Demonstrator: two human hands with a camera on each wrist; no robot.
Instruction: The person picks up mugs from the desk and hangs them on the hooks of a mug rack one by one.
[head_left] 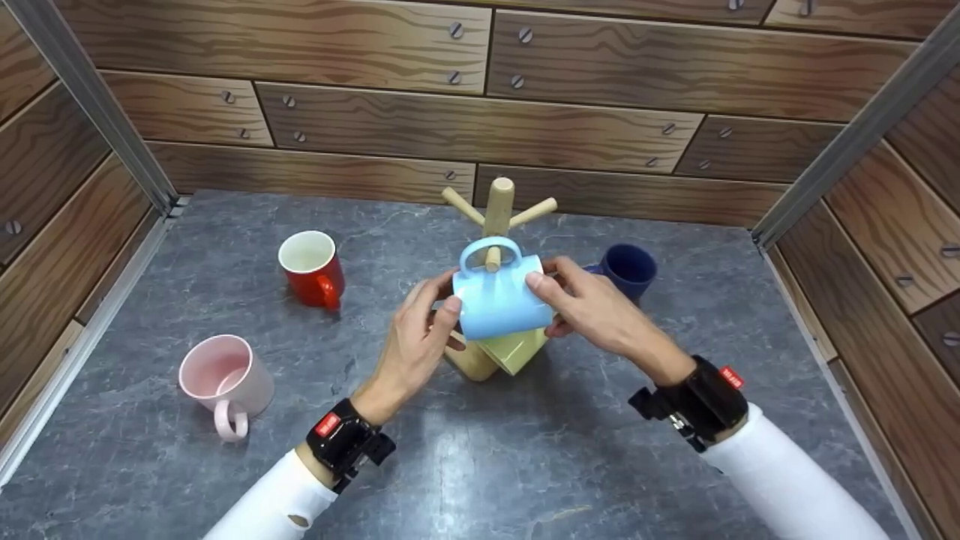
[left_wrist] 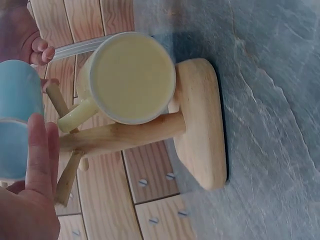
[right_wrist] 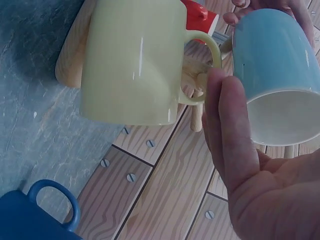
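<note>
Both hands hold a light blue mug [head_left: 502, 300] on its side, handle up, in front of a wooden mug tree [head_left: 499, 206]. In the head view, one peg's tip [head_left: 493, 259] shows inside the loop of the mug's handle. My left hand [head_left: 420, 330] grips the left end with thumb and fingers. At the opposite end my right hand [head_left: 600, 307] pinches the wall, thumb on top and fingers behind. Below it a pale yellow mug [left_wrist: 132, 80] hangs on the tree, its handle [right_wrist: 205, 67] near my right fingers in the right wrist view.
A red mug [head_left: 313, 274] with a white inside stands upright at the left, and a pink mug [head_left: 229, 379] stands nearer on that side. Behind my right hand is a dark blue mug [head_left: 630, 270]. Wood-patterned walls [head_left: 375, 120] enclose the grey marbled tabletop [head_left: 540, 465].
</note>
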